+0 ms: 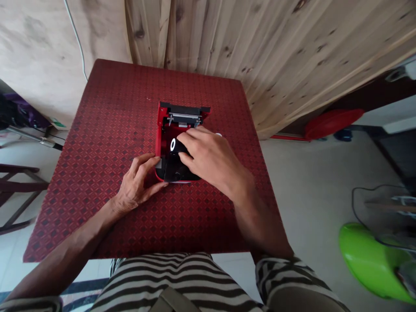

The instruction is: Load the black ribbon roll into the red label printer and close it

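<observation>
A small red and black label printer (159, 138) stands on the table with its lid (185, 110) tipped up at the back. My right hand (211, 158) reaches into it from the right, its fingers closed on a black roll (177, 146) with a white ring at its end. The roll is over the inner bay; how far it is seated cannot be made out. A dark glossy strip (173, 167) lies across the front part. At the front left corner, my left hand (138, 180) grips the printer, fingers on its side and thumb at the front edge.
A red patterned cloth covers the table (107, 143), set against a wooden plank wall (208, 34). A white object (219, 134) peeks out behind my right hand. A green plastic chair (367, 260) is on the right floor, a dark wooden stool (19, 186) on the left.
</observation>
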Motion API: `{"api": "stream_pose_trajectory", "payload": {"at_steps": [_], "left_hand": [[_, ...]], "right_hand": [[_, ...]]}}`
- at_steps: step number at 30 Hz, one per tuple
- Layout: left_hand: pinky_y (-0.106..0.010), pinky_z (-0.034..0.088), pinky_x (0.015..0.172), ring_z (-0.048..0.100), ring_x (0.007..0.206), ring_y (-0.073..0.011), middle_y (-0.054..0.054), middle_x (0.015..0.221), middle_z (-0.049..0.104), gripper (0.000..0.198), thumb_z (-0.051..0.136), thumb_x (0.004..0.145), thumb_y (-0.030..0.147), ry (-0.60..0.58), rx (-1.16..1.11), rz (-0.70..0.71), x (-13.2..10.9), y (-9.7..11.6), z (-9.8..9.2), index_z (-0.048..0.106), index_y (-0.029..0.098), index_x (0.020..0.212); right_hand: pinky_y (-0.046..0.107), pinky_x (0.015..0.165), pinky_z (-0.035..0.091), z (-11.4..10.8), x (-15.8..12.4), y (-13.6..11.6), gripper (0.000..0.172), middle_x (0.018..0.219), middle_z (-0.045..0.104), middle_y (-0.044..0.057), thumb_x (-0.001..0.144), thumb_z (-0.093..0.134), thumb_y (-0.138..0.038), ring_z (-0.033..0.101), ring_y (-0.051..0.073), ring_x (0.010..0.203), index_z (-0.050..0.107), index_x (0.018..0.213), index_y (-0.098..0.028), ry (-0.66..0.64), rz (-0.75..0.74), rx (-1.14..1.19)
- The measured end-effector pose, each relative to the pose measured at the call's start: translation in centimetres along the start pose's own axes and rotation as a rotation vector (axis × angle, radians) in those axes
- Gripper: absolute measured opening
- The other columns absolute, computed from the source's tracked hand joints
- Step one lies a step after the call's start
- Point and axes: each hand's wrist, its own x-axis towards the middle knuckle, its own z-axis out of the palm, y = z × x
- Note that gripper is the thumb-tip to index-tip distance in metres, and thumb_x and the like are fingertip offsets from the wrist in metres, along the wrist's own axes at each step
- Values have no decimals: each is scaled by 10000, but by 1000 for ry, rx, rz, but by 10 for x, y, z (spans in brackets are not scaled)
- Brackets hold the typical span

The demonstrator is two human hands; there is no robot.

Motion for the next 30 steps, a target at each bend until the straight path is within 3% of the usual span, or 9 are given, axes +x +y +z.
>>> {"api": "stream_pose_trajectory", "payload": {"at_steps": [3, 6, 12, 17, 20, 23, 25, 27, 30], "left_hand": [[-400, 660, 1042, 684, 1254, -258, -140, 1348, 641, 771, 799, 949, 436, 5, -3, 2, 1, -1, 0, 420, 228, 1587], [-407, 655, 1045, 680, 1256, -269, -145, 1354, 648, 817, 837, 918, 415, 22, 8, 24, 2, -2, 0, 421, 213, 1592], [-464, 665, 1011, 678, 1245, -305, -164, 1331, 659, 815, 862, 892, 414, 23, 20, 38, 5, -4, -1, 455, 208, 1567], [-451, 690, 935, 692, 1196, -292, -166, 1337, 654, 805, 866, 890, 427, 11, 30, 16, 7, -1, -3, 462, 238, 1561], [-450, 695, 939, 696, 1206, -297, -147, 1340, 658, 796, 859, 900, 412, 6, 40, 3, 7, 0, -4, 453, 255, 1567], [-462, 698, 942, 698, 1210, -303, -141, 1336, 661, 785, 848, 910, 406, 8, 45, 3, 7, 0, -4, 447, 261, 1569], [-465, 702, 922, 692, 1211, -308, -162, 1330, 664, 794, 857, 901, 403, 17, 42, 25, 7, -1, -4, 452, 241, 1565], [-453, 707, 900, 693, 1198, -302, -168, 1323, 665, 802, 865, 894, 403, 19, 44, 38, 8, -2, -4, 454, 236, 1562], [-452, 704, 939, 698, 1198, -290, -134, 1321, 667, 772, 843, 916, 404, 8, 65, 19, 8, -2, -4, 450, 256, 1563]], "right_hand": [[423, 995, 582, -11, -38, 15, 199, 1150, 808, 92, 940, 680, -127, 750, 263, 1099, 718, 1124, -192, 205, 57, 246], [400, 968, 600, -2, -85, 36, 264, 1157, 823, 45, 901, 756, -206, 778, 224, 1040, 687, 1153, -247, 296, 220, 605], [407, 1059, 593, 74, -141, 50, 287, 1240, 823, 62, 856, 755, -241, 781, 216, 1161, 651, 1122, -264, 357, 558, 1083], [445, 1104, 568, 111, -144, 41, 307, 1302, 804, 92, 865, 694, -226, 766, 229, 1206, 684, 1170, -256, 341, 555, 1044], [491, 1140, 545, 105, -149, 46, 371, 1371, 774, 105, 882, 709, -236, 750, 239, 1241, 682, 1251, -258, 285, 527, 1023], [513, 1124, 566, 91, -155, 69, 653, 1469, 720, 124, 827, 826, -279, 733, 254, 1284, 594, 1438, -289, 179, 495, 1144], [513, 1100, 583, 84, -150, 92, 623, 1444, 734, 128, 827, 844, -331, 735, 263, 1280, 625, 1408, -285, 218, 505, 1173], [512, 1113, 568, 82, -133, 116, 363, 1328, 786, 121, 886, 771, -372, 741, 261, 1254, 723, 1223, -247, 399, 546, 1074], [489, 1064, 582, 92, -92, 140, 451, 1346, 772, 145, 818, 795, -330, 741, 270, 1220, 723, 1244, -203, 477, 557, 890]]}}
